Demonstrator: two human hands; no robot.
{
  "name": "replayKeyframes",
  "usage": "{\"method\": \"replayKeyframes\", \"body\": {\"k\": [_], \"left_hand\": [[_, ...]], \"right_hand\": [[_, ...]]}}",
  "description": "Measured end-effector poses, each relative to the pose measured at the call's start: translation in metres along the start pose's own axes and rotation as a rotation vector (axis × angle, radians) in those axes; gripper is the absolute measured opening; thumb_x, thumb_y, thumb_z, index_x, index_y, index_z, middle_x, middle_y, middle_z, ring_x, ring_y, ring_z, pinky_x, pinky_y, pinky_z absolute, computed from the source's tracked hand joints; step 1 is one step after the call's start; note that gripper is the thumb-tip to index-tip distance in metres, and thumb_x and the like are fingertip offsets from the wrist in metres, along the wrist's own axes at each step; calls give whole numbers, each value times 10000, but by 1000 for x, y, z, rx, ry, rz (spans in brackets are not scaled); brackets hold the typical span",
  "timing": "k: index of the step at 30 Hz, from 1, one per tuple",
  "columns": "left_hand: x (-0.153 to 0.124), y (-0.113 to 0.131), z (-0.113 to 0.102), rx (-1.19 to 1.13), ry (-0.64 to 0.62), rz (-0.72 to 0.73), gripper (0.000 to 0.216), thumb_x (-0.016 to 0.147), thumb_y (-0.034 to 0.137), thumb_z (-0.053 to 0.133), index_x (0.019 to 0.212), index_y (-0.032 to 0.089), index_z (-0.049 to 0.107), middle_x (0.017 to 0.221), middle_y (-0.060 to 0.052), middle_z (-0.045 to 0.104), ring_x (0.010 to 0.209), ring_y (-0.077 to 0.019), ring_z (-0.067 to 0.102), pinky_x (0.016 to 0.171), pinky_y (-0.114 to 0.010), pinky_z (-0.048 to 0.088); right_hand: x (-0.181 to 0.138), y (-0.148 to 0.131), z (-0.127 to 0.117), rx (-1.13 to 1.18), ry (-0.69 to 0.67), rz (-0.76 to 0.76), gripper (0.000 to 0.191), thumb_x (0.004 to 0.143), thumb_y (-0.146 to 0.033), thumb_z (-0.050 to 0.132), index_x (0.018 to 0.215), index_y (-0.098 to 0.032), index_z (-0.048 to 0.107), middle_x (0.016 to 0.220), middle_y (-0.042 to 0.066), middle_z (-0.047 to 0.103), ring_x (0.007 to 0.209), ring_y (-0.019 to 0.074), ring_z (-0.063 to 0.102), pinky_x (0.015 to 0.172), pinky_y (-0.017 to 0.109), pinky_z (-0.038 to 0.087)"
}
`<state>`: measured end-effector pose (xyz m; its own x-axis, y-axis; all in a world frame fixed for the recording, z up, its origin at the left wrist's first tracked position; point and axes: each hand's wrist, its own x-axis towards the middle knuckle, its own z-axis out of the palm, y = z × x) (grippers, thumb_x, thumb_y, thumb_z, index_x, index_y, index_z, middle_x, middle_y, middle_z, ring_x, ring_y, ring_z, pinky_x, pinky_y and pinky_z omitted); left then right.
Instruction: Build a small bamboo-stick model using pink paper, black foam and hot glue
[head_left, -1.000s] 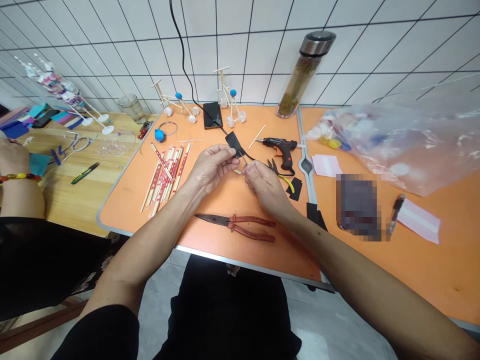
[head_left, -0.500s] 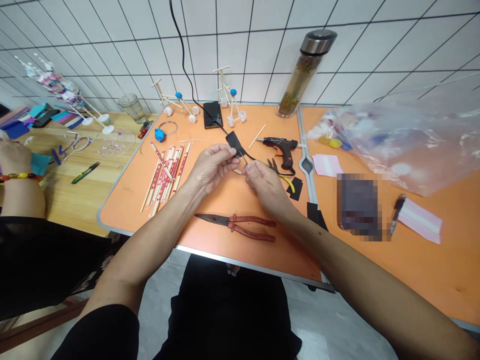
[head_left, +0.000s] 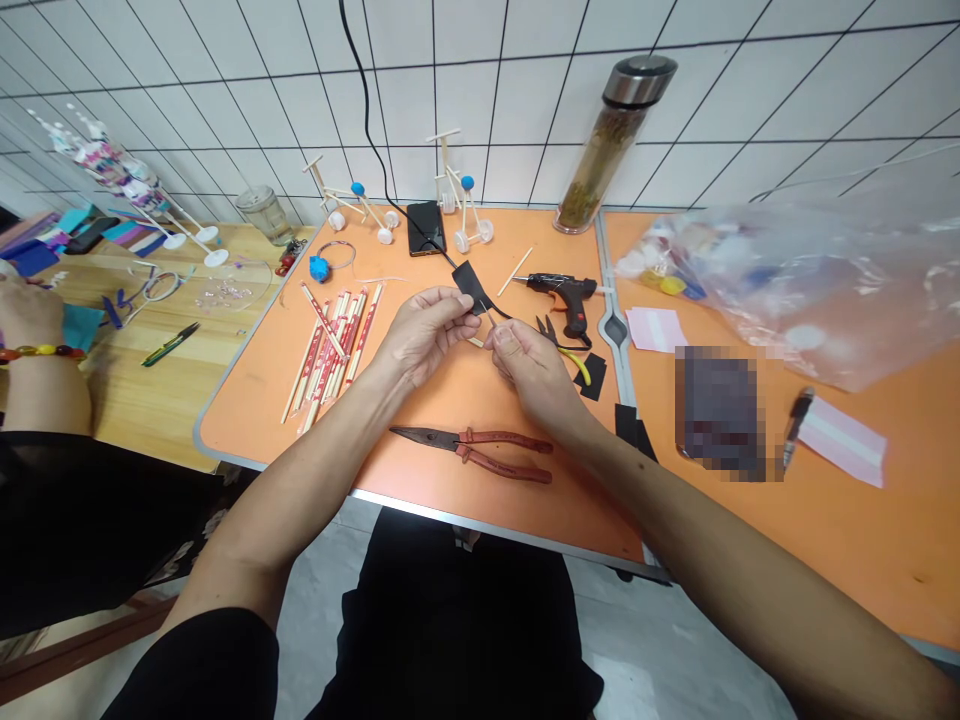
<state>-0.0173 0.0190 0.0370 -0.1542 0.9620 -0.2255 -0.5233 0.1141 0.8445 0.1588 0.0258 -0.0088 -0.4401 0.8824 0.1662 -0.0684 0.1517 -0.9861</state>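
Note:
My left hand (head_left: pixel 429 335) pinches the lower end of a small black rectangular piece (head_left: pixel 466 282) between thumb and finger. Close beside it, my right hand (head_left: pixel 529 365) is closed on a thin pointed rod (head_left: pixel 486 311), whose tip reaches toward the black piece. I cannot tell whether the tip touches it. A short pale stick (head_left: pixel 475 343) shows partly between the hands. Red-handled long-nose pliers (head_left: pixel 469 446) lie nearer the front edge, jaws slightly apart. Left of my hands are several wooden sticks in red-printed wrappers (head_left: pixel 337 345).
A black glue gun (head_left: pixel 562 295), yellow-handled cutters (head_left: pixel 577 365) and black pieces (head_left: pixel 592 377) lie at right. Two stick tricycle models (head_left: pixel 461 205) and a phone (head_left: pixel 426 228) are behind, near a tall tea bottle (head_left: pixel 611 150). Another person's arm (head_left: pixel 45 370) rests at far left.

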Motion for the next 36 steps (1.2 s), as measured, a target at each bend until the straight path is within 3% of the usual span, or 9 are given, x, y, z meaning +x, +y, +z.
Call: {"method": "replayKeyframes", "body": {"k": [9, 36], "left_hand": [[0, 1, 1, 27, 10, 2, 257, 885, 75, 889, 753, 146, 680, 685, 20, 734, 577, -62, 721, 664, -163, 578], [0, -5, 0, 28, -18, 17, 247, 866, 82, 919, 761, 137, 701, 679, 24, 715, 563, -54, 688, 611, -149, 575]], "right_hand": [[0, 0, -1, -16, 7, -5, 621, 1024, -865, 642, 901, -257, 617, 718, -28, 400, 661, 172, 339, 574, 318, 258], [2, 7, -1, 22, 6, 10, 629, 1013, -870, 656, 914, -249, 623, 704, -43, 401, 640, 160, 321, 570, 328, 210]]}}
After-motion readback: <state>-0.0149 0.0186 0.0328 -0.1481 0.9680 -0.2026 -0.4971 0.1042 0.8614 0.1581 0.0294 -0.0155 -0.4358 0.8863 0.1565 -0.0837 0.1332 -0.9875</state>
